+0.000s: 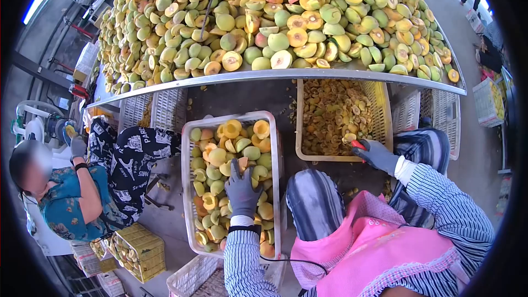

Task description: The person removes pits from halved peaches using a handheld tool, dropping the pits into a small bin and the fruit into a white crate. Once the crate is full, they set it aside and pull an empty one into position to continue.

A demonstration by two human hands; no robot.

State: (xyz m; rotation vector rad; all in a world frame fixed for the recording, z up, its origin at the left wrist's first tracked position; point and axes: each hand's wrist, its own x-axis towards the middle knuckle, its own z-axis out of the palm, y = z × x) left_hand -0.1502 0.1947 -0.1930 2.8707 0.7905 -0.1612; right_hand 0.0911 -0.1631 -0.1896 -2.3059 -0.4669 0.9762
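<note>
Left grip (242, 190) splayed flat on fruit (218, 157) | right grip (378, 155) clenching red tool (358, 144), perhaps knife

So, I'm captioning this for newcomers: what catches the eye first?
A huge heap of halved green-yellow fruit fills the metal table up top. Below, the gloved left hand rests on fruit halves in a white crate; the right hand grips a red tool at a yellow crate.
</note>
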